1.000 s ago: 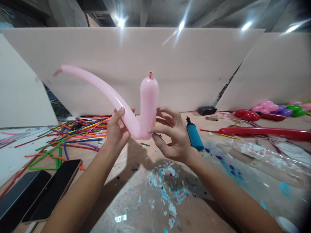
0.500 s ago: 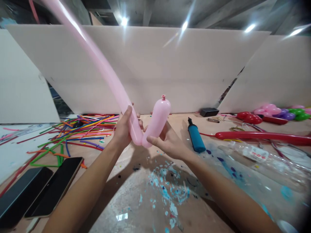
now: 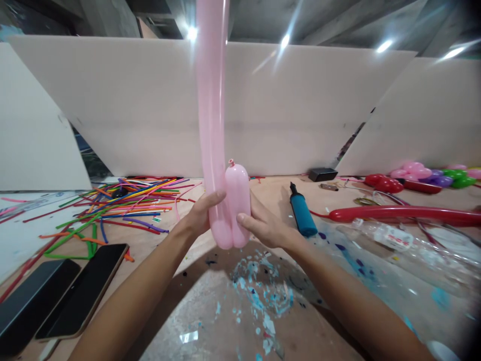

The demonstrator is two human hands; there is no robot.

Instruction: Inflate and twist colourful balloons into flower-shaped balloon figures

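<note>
A long pink balloon point(image 3: 212, 110) is held between my two hands, above the table. It is folded at the bottom, with its short knotted segment pressed alongside the long part, which rises out of the top of the view. My left hand point(image 3: 205, 210) is closed around the long part, thumb across the front. Around the short segment's right side my right hand point(image 3: 263, 223) is closed, its thumb on the front near the fold. The knot points up at the short segment's top. Most fingers of both hands are hidden behind the balloon.
Loose uninflated balloons point(image 3: 131, 200) lie in a pile at left, behind two dark phone-like devices point(image 3: 82, 291). A blue hand pump point(image 3: 302, 213) stands right of my hands. Farther right are a red balloon point(image 3: 406, 214), a clear plastic bottle point(image 3: 398, 238) and balloon clusters point(image 3: 413, 173).
The long part has swung from leaning left to nearly upright. The short segment now lies against it, where the two formed an open V before. My left hand has moved slightly right and lower.
</note>
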